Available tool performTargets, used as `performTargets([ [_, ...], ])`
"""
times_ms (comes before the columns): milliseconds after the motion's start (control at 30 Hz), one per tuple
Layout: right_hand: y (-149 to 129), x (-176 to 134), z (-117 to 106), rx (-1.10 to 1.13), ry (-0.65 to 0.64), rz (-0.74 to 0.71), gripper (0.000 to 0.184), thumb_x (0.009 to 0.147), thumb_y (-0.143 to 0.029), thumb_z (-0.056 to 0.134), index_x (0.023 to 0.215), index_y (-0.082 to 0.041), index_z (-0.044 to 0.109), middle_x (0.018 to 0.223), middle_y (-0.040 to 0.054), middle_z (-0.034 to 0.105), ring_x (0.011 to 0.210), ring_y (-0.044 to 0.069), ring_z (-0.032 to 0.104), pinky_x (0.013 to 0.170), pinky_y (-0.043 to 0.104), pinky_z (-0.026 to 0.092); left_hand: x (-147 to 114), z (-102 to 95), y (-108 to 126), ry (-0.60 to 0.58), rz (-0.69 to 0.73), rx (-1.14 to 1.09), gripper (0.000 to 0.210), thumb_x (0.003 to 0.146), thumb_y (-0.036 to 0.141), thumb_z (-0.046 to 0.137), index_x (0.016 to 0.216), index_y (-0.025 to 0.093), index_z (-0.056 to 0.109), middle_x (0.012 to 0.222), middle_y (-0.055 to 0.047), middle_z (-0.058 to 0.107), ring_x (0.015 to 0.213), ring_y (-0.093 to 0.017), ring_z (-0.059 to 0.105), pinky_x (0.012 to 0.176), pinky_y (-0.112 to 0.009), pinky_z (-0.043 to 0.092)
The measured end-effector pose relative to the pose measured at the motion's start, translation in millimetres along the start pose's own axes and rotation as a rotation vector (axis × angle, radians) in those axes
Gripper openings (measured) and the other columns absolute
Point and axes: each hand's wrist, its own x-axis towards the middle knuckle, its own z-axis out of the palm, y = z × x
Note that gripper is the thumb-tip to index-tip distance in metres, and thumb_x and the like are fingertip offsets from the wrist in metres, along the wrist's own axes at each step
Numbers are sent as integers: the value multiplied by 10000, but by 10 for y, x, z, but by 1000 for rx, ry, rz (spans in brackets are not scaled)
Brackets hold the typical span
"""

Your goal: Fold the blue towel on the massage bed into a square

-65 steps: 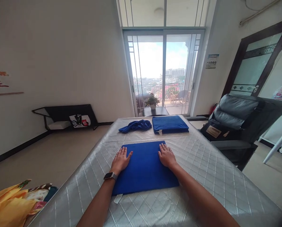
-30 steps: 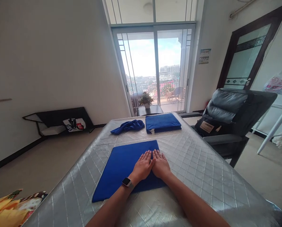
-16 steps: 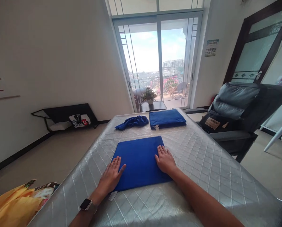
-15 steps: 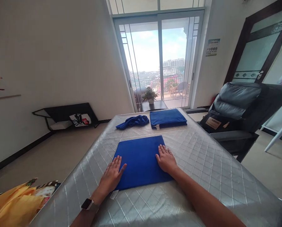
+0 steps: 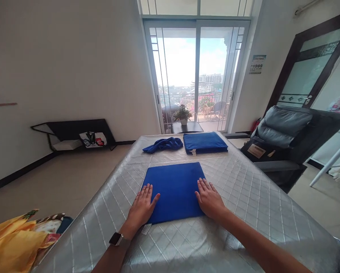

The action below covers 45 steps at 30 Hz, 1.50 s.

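A folded blue cloth [image 5: 175, 193] lies flat as a near square on the silver quilted mattress [image 5: 244, 189]. My left hand [image 5: 143, 204] rests flat on its left edge, fingers stretched out and thumb apart. On the right edge lies my right hand [image 5: 210, 197], also flat with its thumb spread. Neither hand grips anything. A white label [image 5: 146, 229] sticks out at the cloth's near left corner, beside my left wrist. Farther back are a crumpled blue cloth [image 5: 162, 145] and a stack of folded blue cloth [image 5: 205, 143] with white tags at its front.
A dark recliner [image 5: 284, 129] with a black bag on it stands right of the mattress. Yellow fabric [image 5: 13, 239] is heaped at the lower left. Beyond the far edge, a potted plant [image 5: 183, 113] sits before the sliding glass door [image 5: 198, 76]. A black rack [image 5: 76, 131] stands along the left wall.
The camera view has shifted slightly. Both hands have slid a little toward me along the cloth's edges, staying flat and open. The cloth keeps its folded shape.
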Motion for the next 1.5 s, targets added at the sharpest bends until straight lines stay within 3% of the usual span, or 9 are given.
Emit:
performTargets([
  [200,27,-429,46,50,-120,57,666,1040,-487,188,1589,-113,245,1653,59,156,1538,206,116,1252,404,125,-7,24,-2,9,-4,-33,801,992,639,163,1542,91,360,1605,-152,356,1497,-287,302,1224,-476,259],
  [467,59,-463,106,111,-101,52,651,1042,-476,199,1597,-136,219,1655,44,116,1540,207,73,1258,410,105,-22,-146,112,60,-59,18,807,999,629,116,1544,80,346,1603,-167,354,1499,-292,295,1234,-504,223],
  [567,56,-468,98,131,-85,46,642,1043,-459,208,1594,-131,230,1652,51,125,1540,215,82,1257,416,99,-62,-275,511,9,46,-33,772,1014,621,165,1557,93,314,1634,-139,291,1516,-264,247,1244,-458,230],
  [767,114,-485,147,119,-94,-17,610,1035,-396,246,1590,-143,254,1658,67,126,1541,237,69,1253,456,106,-144,-460,1705,-48,584,-197,646,1043,524,281,1606,238,144,1659,-51,211,1528,-199,193,1254,-429,235],
  [867,136,-480,160,128,-112,-39,606,1033,-375,243,1595,-147,231,1663,62,90,1542,235,44,1254,459,96,-81,-484,1895,-100,596,-233,644,1049,512,273,1604,238,96,1651,-51,210,1525,-193,200,1250,-429,246],
  [1067,88,-479,95,181,-110,41,648,1038,-439,210,1594,-104,207,1657,68,106,1543,221,79,1257,425,81,-149,-374,1159,-199,329,-140,628,1045,537,236,1583,217,198,1648,-50,200,1528,-221,193,1250,-481,225],
  [1267,55,-489,-35,207,-168,56,654,1038,-436,220,1589,-85,182,1660,72,92,1543,220,55,1258,432,66,-829,-305,51,-120,-43,-36,703,1012,579,268,1556,135,307,1611,-146,300,1491,-301,297,1192,-562,308],
  [1367,41,-486,-72,184,-188,60,654,1038,-435,225,1590,-87,171,1661,69,88,1543,216,45,1259,426,58,-1230,-443,-16,-53,-86,-112,643,1009,570,272,1526,213,407,1566,-121,414,1443,-313,400,1158,-598,352],
  [1500,34,-485,-56,149,-185,61,665,1037,-452,223,1590,-86,169,1659,70,83,1542,213,46,1259,423,56,-1572,-812,465,133,-221,-277,589,1011,524,303,1565,323,312,1561,-37,454,1374,-278,506,1071,-520,499],
])
